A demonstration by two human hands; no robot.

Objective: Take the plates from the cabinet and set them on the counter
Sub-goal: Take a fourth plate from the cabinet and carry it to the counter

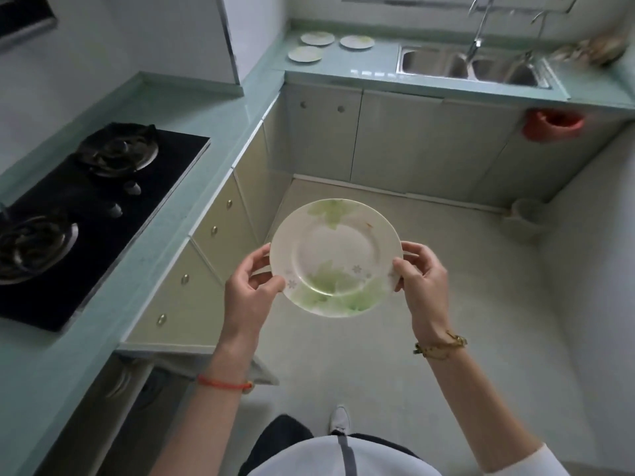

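L hand (251,286) + R hand (421,280) grasp opp. rims of round white plate w/ green leaf print (335,257), held mid-air over floor | 3 matching plates (316,38) on far pale-green counter (360,63), left of steel sink (470,65)

1. Home kitchen, small, L-shaped.
2. Black two-burner gas hob (103,207) set into a pale green counter (213,108).
3. Steel double sink (470,65) with a tall tap (477,44) at the far end.
4. Pale base cabinets (395,139) with small round knobs running beneath both counter runs.
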